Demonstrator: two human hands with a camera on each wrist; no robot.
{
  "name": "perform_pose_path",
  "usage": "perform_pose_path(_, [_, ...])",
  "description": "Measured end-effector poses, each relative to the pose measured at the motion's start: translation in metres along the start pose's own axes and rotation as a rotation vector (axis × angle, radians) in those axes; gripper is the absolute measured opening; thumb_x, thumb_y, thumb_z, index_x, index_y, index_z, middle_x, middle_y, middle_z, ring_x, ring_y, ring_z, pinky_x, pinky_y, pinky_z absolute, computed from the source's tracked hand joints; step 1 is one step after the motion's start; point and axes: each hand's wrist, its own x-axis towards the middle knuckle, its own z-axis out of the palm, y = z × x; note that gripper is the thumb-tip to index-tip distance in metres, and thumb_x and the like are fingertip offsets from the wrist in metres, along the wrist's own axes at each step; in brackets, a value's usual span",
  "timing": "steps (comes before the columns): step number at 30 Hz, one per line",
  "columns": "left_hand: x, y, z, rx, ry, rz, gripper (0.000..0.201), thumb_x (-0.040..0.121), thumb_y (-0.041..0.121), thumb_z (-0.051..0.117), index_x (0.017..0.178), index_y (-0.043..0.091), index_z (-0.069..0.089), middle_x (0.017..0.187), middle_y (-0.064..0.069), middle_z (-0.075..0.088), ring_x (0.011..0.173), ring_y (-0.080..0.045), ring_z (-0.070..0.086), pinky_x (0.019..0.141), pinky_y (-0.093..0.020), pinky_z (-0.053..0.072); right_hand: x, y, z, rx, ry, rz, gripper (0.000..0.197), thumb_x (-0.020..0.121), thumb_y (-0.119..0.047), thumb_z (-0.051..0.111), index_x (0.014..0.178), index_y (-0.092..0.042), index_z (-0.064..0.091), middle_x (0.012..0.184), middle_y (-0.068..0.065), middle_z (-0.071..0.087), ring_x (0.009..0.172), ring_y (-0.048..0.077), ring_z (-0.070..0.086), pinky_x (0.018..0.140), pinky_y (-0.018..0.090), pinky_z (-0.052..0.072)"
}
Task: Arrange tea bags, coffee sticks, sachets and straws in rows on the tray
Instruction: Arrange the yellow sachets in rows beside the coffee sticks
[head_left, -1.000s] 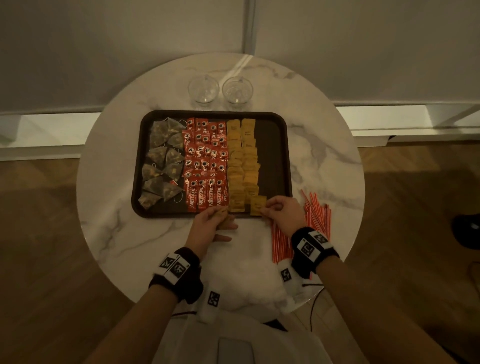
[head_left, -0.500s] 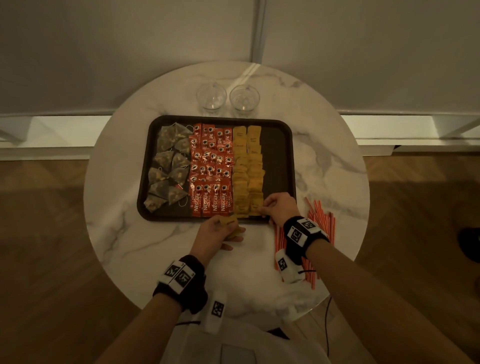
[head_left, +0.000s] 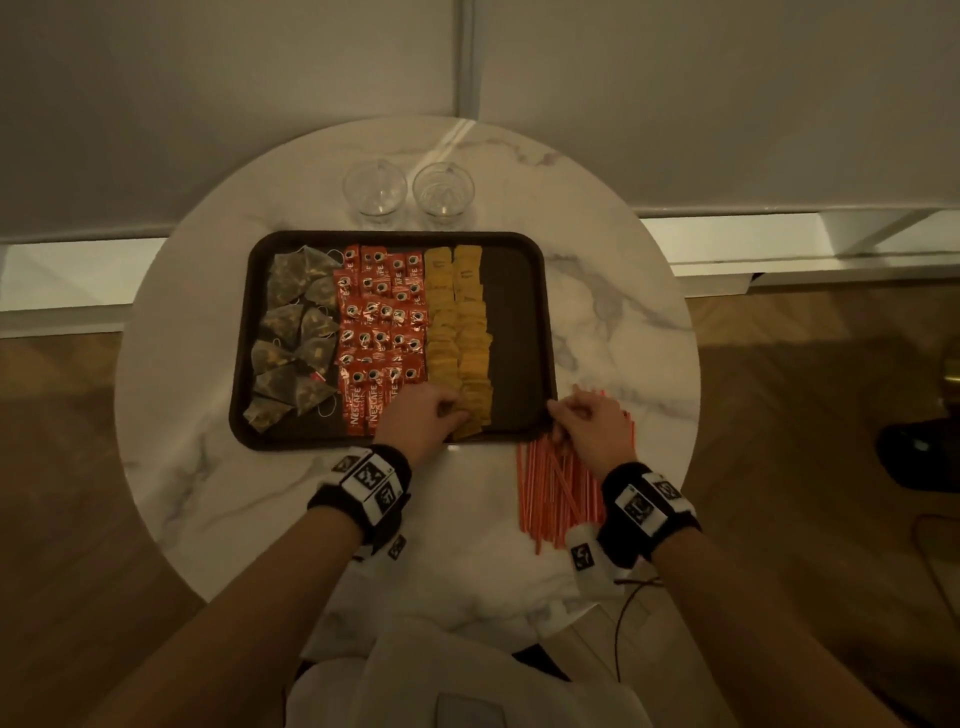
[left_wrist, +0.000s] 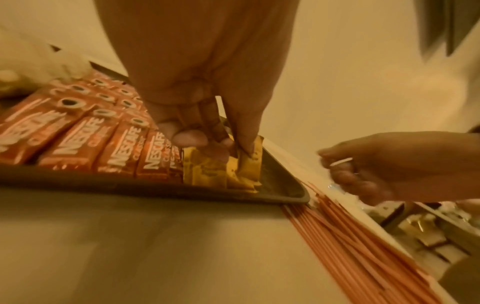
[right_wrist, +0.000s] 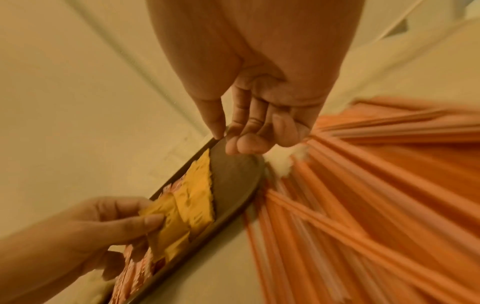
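You're on the sachets step: your left hand (head_left: 421, 415) pinches a yellow sachet (left_wrist: 205, 166) at the near end of the sachets (head_left: 460, 332) rows on the tray (head_left: 524, 332), thumb and fingers curled round it, setting it down. Tea bags (head_left: 293, 332) fill the left column, coffee sticks (head_left: 382, 332) the middle.

Your right hand (head_left: 589, 428) hangs over the tray's near right corner and the top of the straws (head_left: 558, 493). Fingers are loosely curled; a thin pale sliver shows by them in the left wrist view, so I cannot tell if it holds a straw.

Next, likely: let go of the sachet, then gather the straws into the bare right strip of the tray.

Two glasses (head_left: 408, 192) stand behind the tray, out of the way. The tray rim lies between straws and strip, so you'd lift over it. The straws are loose on the table (head_left: 171, 415) and could roll.
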Motion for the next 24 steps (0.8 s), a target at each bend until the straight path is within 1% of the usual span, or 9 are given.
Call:
perform_pose_path(2, [0.009,0.002,0.000,0.145,-0.013,0.030,0.022,0.092,0.033,0.062,0.109,0.021,0.070,0.104,0.002,0.067,0.096,-0.017,0.060,0.088,-0.035,0.050,-0.016,0.020,-0.026,0.043,0.055,0.043,0.018,0.095,-0.018,0.061,0.083,-0.005,0.066,0.059,0.004,0.061,0.044,0.008,0.053,0.048,0.020,0.046])
perform_pose_path(5, [0.017,0.006,0.002,0.370,-0.009,0.071,0.025,0.091,0.037,0.062,0.110,0.022,0.067,0.108,0.001,0.065,0.101,-0.019,0.059,0.086,-0.035,0.050,-0.038,0.059,-0.059,0.014,0.111,0.082,0.024,0.095,-0.017,0.061,0.074,-0.006,0.063,0.057,0.004,0.059,0.044,0.009,0.050,0.046,0.020,0.043])
perform_pose_path(10, [0.018,0.008,0.002,0.455,0.058,0.051,0.044,0.085,0.039,0.069,0.123,0.021,0.058,0.124,-0.001,0.055,0.107,-0.022,0.058,0.086,-0.039,0.052,-0.062,0.108,-0.081,-0.165,0.072,0.160,0.021,0.094,-0.026,0.063,0.077,-0.012,0.064,0.064,0.005,0.065,0.053,0.013,0.054,0.057,0.030,0.047])
perform_pose_path(12, [0.012,0.014,0.001,0.419,0.160,0.058,0.040,0.084,0.038,0.070,0.119,0.021,0.058,0.119,0.001,0.053,0.099,-0.019,0.059,0.078,-0.037,0.053,-0.062,0.114,-0.083,-0.233,0.074,0.159,0.016,0.094,-0.028,0.062,0.083,-0.016,0.063,0.070,0.004,0.066,0.063,0.017,0.059,0.062,0.032,0.050])
perform_pose_path(14, [0.001,0.028,0.008,0.353,0.196,0.071,0.024,0.090,0.036,0.063,0.107,0.020,0.060,0.104,0.003,0.056,0.089,-0.015,0.059,0.071,-0.029,0.049,-0.056,0.114,-0.084,-0.292,0.103,0.129,0.013,0.094,-0.029,0.061,0.090,-0.016,0.060,0.078,0.001,0.064,0.074,0.018,0.061,0.065,0.031,0.049])
perform_pose_path(16, [-0.012,0.043,0.032,0.329,0.069,-0.009,0.023,0.095,0.040,0.056,0.099,0.018,0.062,0.091,0.002,0.061,0.080,-0.013,0.060,0.069,-0.025,0.047,-0.048,0.108,-0.084,-0.355,0.111,0.101,0.014,0.094,-0.031,0.059,0.101,-0.018,0.056,0.085,-0.003,0.060,0.080,0.016,0.059,0.069,0.029,0.047])
perform_pose_path(19, [-0.024,0.050,0.080,0.325,-0.128,-0.205,0.048,0.091,0.061,0.048,0.091,0.015,0.062,0.088,-0.002,0.064,0.076,-0.016,0.061,0.071,-0.031,0.054,-0.036,0.101,-0.082,-0.424,0.072,0.093,0.025,0.096,-0.033,0.056,0.114,-0.017,0.053,0.096,0.001,0.061,0.088,0.018,0.060,0.077,0.033,0.051])
perform_pose_path(22, [-0.023,0.060,0.113,0.343,-0.133,-0.254,0.068,0.080,0.080,0.039,0.093,0.017,0.062,0.092,-0.002,0.065,0.081,-0.019,0.064,0.076,-0.035,0.056,-0.032,0.099,-0.077,-0.483,0.032,0.047,0.029,0.097,-0.037,0.052,0.115,-0.014,0.056,0.102,0.004,0.064,0.090,0.020,0.062,0.081,0.037,0.053])
perform_pose_path(24, [-0.020,0.076,0.124,0.366,-0.137,-0.239,0.072,0.079,0.082,0.039,0.098,0.016,0.062,0.095,-0.001,0.065,0.085,-0.021,0.065,0.077,-0.034,0.055,-0.033,0.097,-0.073,-0.488,0.010,0.019,0.026,0.098,-0.036,0.051,0.109,-0.014,0.058,0.099,0.004,0.066,0.085,0.020,0.063,0.078,0.037,0.054])
